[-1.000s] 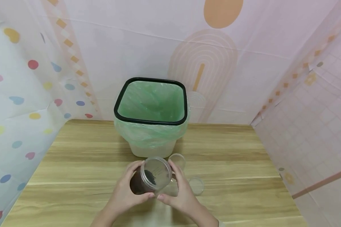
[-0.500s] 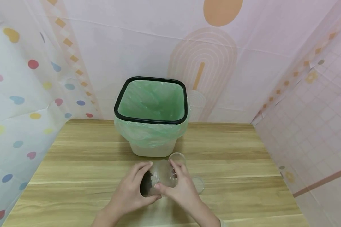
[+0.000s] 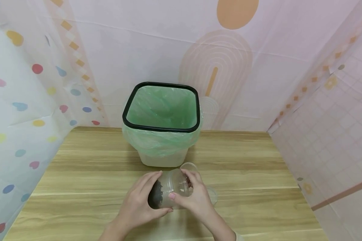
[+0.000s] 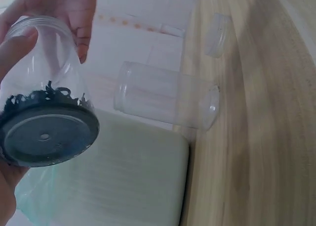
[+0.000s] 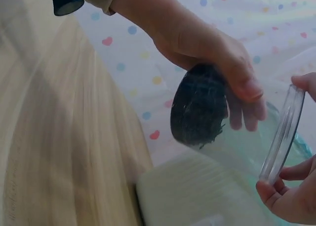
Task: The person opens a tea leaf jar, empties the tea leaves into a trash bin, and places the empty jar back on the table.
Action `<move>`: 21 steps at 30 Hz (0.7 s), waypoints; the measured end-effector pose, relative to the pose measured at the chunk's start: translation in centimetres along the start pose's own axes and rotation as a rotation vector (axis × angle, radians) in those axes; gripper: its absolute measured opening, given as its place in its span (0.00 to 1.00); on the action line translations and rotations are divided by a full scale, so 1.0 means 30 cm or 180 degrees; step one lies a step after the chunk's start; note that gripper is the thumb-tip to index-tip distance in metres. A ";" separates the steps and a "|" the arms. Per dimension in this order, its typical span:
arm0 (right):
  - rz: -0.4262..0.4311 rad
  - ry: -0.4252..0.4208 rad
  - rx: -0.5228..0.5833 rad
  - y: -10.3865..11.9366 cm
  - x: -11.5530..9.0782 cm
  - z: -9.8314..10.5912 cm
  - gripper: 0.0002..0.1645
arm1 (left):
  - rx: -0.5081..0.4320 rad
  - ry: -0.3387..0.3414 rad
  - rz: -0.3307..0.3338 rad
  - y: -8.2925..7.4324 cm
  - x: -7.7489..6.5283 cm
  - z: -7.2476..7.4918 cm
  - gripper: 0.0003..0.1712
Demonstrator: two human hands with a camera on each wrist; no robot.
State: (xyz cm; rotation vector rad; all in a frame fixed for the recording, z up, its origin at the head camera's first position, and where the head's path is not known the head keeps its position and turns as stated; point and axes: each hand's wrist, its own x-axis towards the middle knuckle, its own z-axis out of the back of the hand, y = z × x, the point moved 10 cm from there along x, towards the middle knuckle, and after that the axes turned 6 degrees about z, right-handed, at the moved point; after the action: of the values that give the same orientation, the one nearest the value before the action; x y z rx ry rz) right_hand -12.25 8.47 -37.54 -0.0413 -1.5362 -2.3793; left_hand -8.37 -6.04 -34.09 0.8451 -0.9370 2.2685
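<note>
Gripping the lid [image 3: 173,180], lower centre, right hand [image 3: 197,195] seemingly turns it; left hand [image 3: 138,197], clasping the jar [image 3: 165,189], should next brace.

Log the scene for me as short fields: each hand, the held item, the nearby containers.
Left hand: grips the held jar's base end
Right hand: grips its mouth end
Held jar: clear, tilted, dark contents near the base
Second jar: clear, upright on table
Loose lid: clear, on table
Bin: black rim, green liner
</note>
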 end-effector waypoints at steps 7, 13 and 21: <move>0.0265 0.0199 0.0170 0.014 -0.002 -0.002 0.44 | -0.0364 0.0296 0.0388 0.039 -0.020 -0.026 0.50; 0.0641 0.0419 0.0054 0.053 -0.002 -0.007 0.46 | -0.0573 0.0447 0.0660 0.062 -0.038 -0.032 0.49; 0.0607 0.0566 0.0150 0.039 -0.002 -0.011 0.48 | -0.0507 0.0507 0.0700 0.058 -0.020 -0.031 0.50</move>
State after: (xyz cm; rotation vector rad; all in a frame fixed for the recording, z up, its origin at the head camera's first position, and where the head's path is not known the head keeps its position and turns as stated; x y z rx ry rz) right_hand -11.84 7.74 -36.66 0.0321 -1.4368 -2.1367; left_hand -9.46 -6.57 -35.77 0.5057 -1.1660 2.3647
